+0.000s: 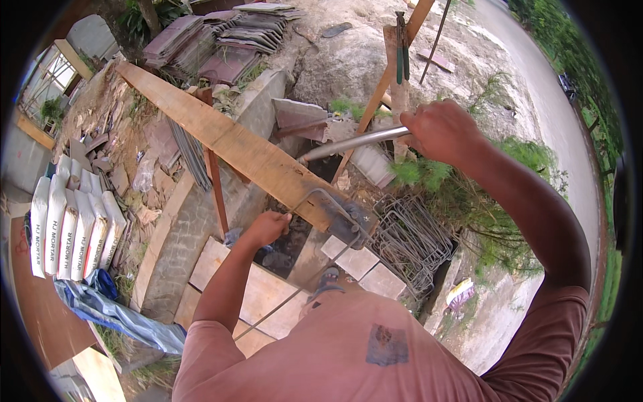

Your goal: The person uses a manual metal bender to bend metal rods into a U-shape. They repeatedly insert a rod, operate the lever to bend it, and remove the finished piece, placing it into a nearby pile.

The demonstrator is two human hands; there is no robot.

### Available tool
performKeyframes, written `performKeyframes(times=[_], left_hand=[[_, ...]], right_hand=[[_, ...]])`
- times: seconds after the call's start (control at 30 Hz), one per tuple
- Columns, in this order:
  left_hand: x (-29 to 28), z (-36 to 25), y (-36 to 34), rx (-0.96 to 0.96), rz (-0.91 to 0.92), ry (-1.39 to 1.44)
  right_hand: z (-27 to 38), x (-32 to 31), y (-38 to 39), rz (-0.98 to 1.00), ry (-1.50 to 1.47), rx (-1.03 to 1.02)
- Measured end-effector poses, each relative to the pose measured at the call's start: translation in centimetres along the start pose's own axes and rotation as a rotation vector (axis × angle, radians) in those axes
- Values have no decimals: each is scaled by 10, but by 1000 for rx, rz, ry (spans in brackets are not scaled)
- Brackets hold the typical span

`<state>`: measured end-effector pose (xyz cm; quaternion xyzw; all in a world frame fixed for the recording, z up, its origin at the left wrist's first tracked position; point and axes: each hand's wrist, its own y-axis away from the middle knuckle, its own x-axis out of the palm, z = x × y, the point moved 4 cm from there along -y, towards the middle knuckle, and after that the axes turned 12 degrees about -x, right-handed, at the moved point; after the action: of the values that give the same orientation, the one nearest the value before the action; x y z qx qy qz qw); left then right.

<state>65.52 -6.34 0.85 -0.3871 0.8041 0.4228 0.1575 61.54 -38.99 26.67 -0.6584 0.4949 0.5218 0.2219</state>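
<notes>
A long wooden plank (pixel 228 137) lies raised in front of me, with a dark metal fitting (pixel 356 226) on its near end. A thin steel rod (pixel 284 303) runs from beside my body up to this fitting. Its upper part is bent into a hook over the plank. My left hand (pixel 269 229) is closed on the hooked end of the rod, at the plank's left edge. On the right, my raised right hand (pixel 439 130) grips a grey metal pipe (pixel 365 141). The pipe's far end reaches over the plank's right edge; whether it touches the wood I cannot tell.
Bent steel stirrups (pixel 415 244) are heaped right of the plank's end. Green-handled pincers (pixel 402 57) hang on a wooden post. Stacked tiles (pixel 234 33) lie at the back, white bags (pixel 77 224) at left above a blue tarp (pixel 127 321). Pale slabs (pixel 254 291) lie below.
</notes>
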Motion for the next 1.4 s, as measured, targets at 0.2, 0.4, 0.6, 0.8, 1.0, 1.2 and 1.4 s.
performKeyframes(times=[0.2,0.4,0.6,0.8,1.0,1.2,1.4], left_hand=[[8,7,-6,5,23,19],[8,6,-6,-15,70,29],[6,4,-3,-50,85,34],[7,6,-7,-40,95,35],[7,5,0,-79,38,54],[5,-2,4,-28,26,66],[6,-1,-2,-35,18,65]], right_hand=[[-10,-32,-17,104,22,23],[6,-20,-13,242,9,-86],[-4,-18,-10,58,-40,60],[2,-9,-8,244,-54,3],[-15,-6,-22,-36,-107,135],[-15,-29,-23,225,-10,-10],[-18,-5,-18,170,-109,101]])
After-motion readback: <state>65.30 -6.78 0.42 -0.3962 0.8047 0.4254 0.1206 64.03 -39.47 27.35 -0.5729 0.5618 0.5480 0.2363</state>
